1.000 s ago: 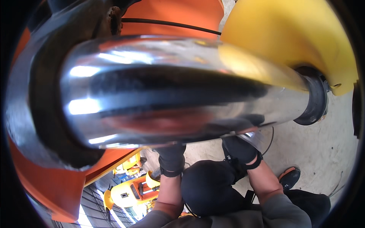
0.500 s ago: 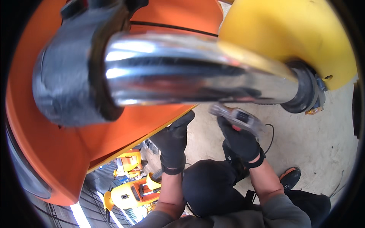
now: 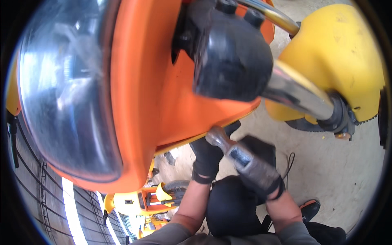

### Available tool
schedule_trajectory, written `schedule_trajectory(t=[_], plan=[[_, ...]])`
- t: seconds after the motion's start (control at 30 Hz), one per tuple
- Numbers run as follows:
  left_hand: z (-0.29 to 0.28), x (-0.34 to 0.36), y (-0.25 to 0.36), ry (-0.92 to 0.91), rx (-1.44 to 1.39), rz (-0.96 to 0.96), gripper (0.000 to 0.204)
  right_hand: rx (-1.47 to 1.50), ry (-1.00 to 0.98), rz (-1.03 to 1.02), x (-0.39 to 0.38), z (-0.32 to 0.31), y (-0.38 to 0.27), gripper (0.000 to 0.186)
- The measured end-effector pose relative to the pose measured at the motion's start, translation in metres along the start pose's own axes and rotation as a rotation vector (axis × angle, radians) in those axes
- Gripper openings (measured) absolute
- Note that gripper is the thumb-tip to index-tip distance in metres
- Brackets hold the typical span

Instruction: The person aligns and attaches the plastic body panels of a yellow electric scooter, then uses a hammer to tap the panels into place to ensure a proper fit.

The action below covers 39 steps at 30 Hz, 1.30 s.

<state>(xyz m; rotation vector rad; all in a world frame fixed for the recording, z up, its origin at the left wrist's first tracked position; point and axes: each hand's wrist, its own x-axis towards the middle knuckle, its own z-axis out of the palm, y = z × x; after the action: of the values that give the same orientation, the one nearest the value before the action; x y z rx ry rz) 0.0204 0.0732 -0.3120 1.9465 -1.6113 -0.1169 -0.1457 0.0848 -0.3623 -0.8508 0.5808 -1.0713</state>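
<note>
- Currently, a ball-ended grey metal hammer (image 3: 245,159) is lying slantwise just below the frame's centre, its rounded knob pointing to the upper left.
- Its scuffed head is narrowing at the neck, then thickening around a dark recess; the lower right end is blurring, and the handle is hiding from view.
- The black-gloved right hand (image 3: 261,148) is closing around the hammer from behind, its fingers mostly hidden.
- The black-gloved left hand (image 3: 207,155) is reaching up beside the yellow-edged orange panel (image 3: 177,116) at centre; whether it is pinching or touching anything, I cannot tell.
- Above, a black bolted clamp (image 3: 232,61) is gripping a shiny chrome tube (image 3: 300,90), while a rounded yellow cover (image 3: 341,61) is filling the upper right.
- A curved clear lens (image 3: 69,102) is bulging at the left.
- Pale, speckled concrete floor (image 3: 322,171) is spreading across the right.
- At lower left, yellow-and-orange machines (image 3: 132,203) are standing near bright roof strips (image 3: 73,212).
</note>
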Motion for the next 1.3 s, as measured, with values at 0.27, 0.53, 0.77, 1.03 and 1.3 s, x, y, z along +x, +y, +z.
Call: schedule_trajectory(t=[0.27, 0.53, 0.77, 1.03, 1.3], plan=[[-0.004, -0.022, -0.028, -0.055, -0.075, -0.098, 0.055, -0.158, 0.033, -0.255, 0.002, 0.005, 0.002, 0.001], [0.004, -0.001, -0.017, -0.106, 0.113, -0.067, 0.054, 0.007, -0.115, 0.045, 0.005, -0.015, 0.0, 0.025], [0.007, 0.014, 0.018, 0.005, 0.009, 0.11, 0.037, -0.172, 0.133, -0.448, 0.022, -0.005, 0.022, 0.018], [0.01, 0.017, 0.023, 0.064, 0.012, 0.286, 0.039, 1.08, 0.127, 0.569, -0.005, -0.017, 0.017, 0.018], [0.01, 0.014, 0.021, 0.024, -0.215, 0.058, 0.04, 0.636, 0.324, 0.426, -0.015, -0.012, 0.061, 0.015]])
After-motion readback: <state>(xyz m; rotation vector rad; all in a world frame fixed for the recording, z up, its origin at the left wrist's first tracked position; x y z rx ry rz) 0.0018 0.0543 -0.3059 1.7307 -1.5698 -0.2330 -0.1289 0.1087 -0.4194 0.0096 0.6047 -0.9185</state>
